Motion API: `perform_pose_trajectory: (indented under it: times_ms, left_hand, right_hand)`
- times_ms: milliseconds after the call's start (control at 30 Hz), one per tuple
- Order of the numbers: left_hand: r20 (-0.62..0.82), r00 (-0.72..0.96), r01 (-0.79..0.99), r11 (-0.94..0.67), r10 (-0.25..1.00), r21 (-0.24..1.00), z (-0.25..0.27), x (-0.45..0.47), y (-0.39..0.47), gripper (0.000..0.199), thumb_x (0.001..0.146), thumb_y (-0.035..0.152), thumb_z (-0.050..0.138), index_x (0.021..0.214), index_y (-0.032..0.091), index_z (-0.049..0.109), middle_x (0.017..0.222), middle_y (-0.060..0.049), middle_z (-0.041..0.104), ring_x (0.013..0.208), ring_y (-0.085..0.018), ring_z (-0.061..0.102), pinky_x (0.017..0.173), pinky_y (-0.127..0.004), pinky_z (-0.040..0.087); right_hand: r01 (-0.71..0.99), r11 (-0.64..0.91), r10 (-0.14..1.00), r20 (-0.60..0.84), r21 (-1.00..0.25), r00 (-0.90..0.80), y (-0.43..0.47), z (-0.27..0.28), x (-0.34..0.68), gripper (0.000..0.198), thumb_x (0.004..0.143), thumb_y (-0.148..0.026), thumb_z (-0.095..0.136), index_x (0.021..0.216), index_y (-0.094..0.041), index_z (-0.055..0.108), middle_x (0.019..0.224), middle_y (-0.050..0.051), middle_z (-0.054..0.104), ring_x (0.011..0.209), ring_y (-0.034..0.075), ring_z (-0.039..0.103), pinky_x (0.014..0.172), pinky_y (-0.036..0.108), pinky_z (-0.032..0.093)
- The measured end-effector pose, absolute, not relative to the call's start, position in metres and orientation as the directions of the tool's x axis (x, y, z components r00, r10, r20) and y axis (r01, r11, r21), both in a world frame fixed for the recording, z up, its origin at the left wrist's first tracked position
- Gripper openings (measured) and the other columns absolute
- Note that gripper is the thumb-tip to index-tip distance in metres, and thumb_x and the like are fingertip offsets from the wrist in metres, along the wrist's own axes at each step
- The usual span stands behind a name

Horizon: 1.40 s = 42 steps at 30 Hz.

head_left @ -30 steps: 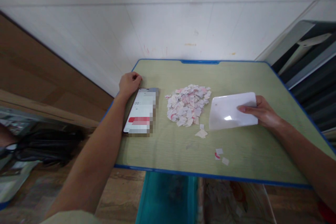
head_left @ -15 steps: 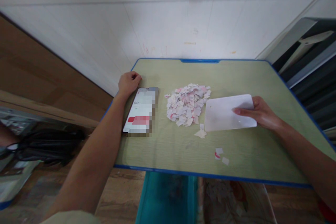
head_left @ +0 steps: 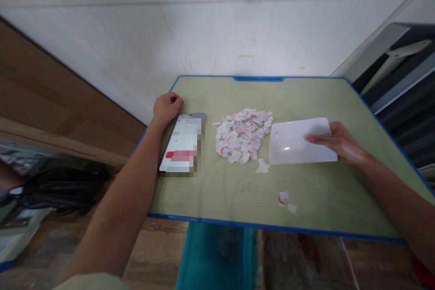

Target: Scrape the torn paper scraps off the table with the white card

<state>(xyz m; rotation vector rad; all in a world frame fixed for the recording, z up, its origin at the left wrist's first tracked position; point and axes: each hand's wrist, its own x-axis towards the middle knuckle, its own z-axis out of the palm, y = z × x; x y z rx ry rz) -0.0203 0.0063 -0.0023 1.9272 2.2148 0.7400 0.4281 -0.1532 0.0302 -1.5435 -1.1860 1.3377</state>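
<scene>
A heap of small white and pinkish paper scraps [head_left: 242, 137] lies mid-table. Just right of it, my right hand [head_left: 343, 142] grips a flat white plastic scraper sheet [head_left: 299, 141] by its right end, thumb on top. A narrow gap separates the sheet's left edge from the heap. A loose scrap [head_left: 263, 166] lies by the sheet's near left corner. Closer to the front edge are several stray scraps [head_left: 287, 201]. My left hand [head_left: 167, 108] rests curled at the table's left edge, above a phone [head_left: 180, 145] with a partly blurred screen; whatever its fingers hold cannot be made out.
The table [head_left: 210, 199] has a blue rim and backs onto a white wall [head_left: 217, 31]. Below its front edge are a teal bin [head_left: 214, 258] and a clear container [head_left: 306, 263] with scraps inside. A cardboard sheet [head_left: 61, 95] leans at left.
My right hand has drawn the white sheet a little to the right and away from the heap, shifting its tilt. The left hand and phone have stayed still.
</scene>
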Motion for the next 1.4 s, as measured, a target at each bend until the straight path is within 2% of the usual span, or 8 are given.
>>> perform_pose_trajectory:
  times_ms: [100, 267, 533, 667, 833, 1067, 1267, 1400]
  left_hand:
    - [0.218, -0.186, 0.898, 0.076, 0.958, 0.433, -0.002, -0.021, 0.006, 0.023, 0.084, 0.030, 0.050, 0.091, 0.017, 0.068, 0.079, -0.007, 0.065, 0.082, -0.023, 0.061, 0.072, -0.029, 0.045]
    - [0.215, -0.181, 0.895, 0.070, 0.960, 0.441, -0.002, -0.021, 0.006, 0.024, 0.083, 0.030, 0.050, 0.091, 0.017, 0.068, 0.080, -0.007, 0.066, 0.084, -0.023, 0.061, 0.073, -0.029, 0.045]
    - [0.197, -0.196, 0.893, 0.092, 0.961, 0.440, 0.001, -0.018, 0.004, 0.024, 0.081, 0.029, 0.050, 0.091, 0.018, 0.069, 0.079, -0.007, 0.065, 0.083, -0.023, 0.061, 0.074, -0.031, 0.045]
    - [0.177, -0.215, 0.891, 0.118, 0.961, 0.438, 0.001, -0.018, 0.004, 0.023, 0.082, 0.029, 0.050, 0.091, 0.018, 0.068, 0.080, -0.008, 0.066, 0.083, -0.024, 0.061, 0.073, -0.030, 0.045]
    - [0.188, -0.192, 0.898, 0.095, 0.963, 0.431, 0.001, -0.018, 0.004, 0.024, 0.081, 0.029, 0.050, 0.092, 0.017, 0.068, 0.079, -0.008, 0.066, 0.083, -0.024, 0.061, 0.074, -0.031, 0.045]
    - [0.212, -0.180, 0.900, 0.074, 0.960, 0.431, 0.000, -0.020, 0.005, 0.024, 0.082, 0.030, 0.050, 0.090, 0.017, 0.068, 0.080, -0.008, 0.066, 0.082, -0.023, 0.061, 0.072, -0.030, 0.045]
    - [0.218, -0.172, 0.897, 0.061, 0.961, 0.438, -0.001, -0.021, 0.006, 0.025, 0.082, 0.031, 0.050, 0.091, 0.018, 0.069, 0.079, -0.008, 0.066, 0.082, -0.024, 0.061, 0.073, -0.031, 0.045]
    - [0.216, -0.175, 0.898, 0.066, 0.960, 0.435, -0.001, -0.021, 0.006, 0.024, 0.082, 0.031, 0.050, 0.091, 0.018, 0.068, 0.081, -0.008, 0.066, 0.084, -0.024, 0.061, 0.074, -0.030, 0.045]
  right_hand:
    - [0.180, -0.285, 0.957, -0.289, -0.942, 0.002, -0.152, 0.028, 0.434, 0.031, 0.051, -0.036, 0.093, 0.059, -0.014, 0.071, 0.051, -0.001, 0.066, 0.041, 0.009, 0.055, 0.038, 0.017, 0.040]
    - [0.236, -0.295, 0.934, -0.332, -0.926, -0.135, -0.152, 0.026, 0.440, 0.029, 0.054, -0.037, 0.092, 0.067, -0.016, 0.077, 0.059, 0.002, 0.072, 0.046, 0.013, 0.062, 0.043, 0.020, 0.047]
    - [0.301, -0.196, 0.922, -0.280, -0.933, -0.267, -0.167, 0.027, 0.404, 0.023, 0.062, -0.041, 0.088, 0.072, -0.022, 0.079, 0.069, 0.001, 0.076, 0.057, 0.018, 0.068, 0.052, 0.027, 0.055]
    - [0.264, -0.185, 0.949, -0.242, -0.947, -0.201, -0.165, 0.024, 0.409, 0.029, 0.060, -0.046, 0.088, 0.074, -0.022, 0.078, 0.071, 0.002, 0.077, 0.057, 0.019, 0.068, 0.050, 0.028, 0.054]
    - [0.207, -0.193, 0.978, -0.206, -0.959, -0.043, -0.155, 0.021, 0.428, 0.026, 0.058, -0.044, 0.089, 0.066, -0.024, 0.074, 0.062, 0.002, 0.072, 0.046, 0.016, 0.060, 0.042, 0.028, 0.046]
    - [0.232, -0.212, 0.956, -0.250, -0.949, -0.151, -0.154, 0.021, 0.430, 0.025, 0.058, -0.039, 0.090, 0.070, -0.022, 0.077, 0.067, 0.002, 0.075, 0.052, 0.016, 0.064, 0.048, 0.027, 0.049]
    - [0.221, -0.192, 0.971, -0.218, -0.956, -0.099, -0.153, 0.021, 0.431, 0.025, 0.059, -0.042, 0.089, 0.072, -0.024, 0.077, 0.070, 0.002, 0.076, 0.053, 0.018, 0.065, 0.046, 0.027, 0.050]
    - [0.248, -0.208, 0.947, -0.258, -0.946, -0.191, -0.152, 0.024, 0.432, 0.025, 0.055, -0.034, 0.091, 0.070, -0.020, 0.077, 0.067, 0.002, 0.075, 0.054, 0.017, 0.066, 0.050, 0.025, 0.052]
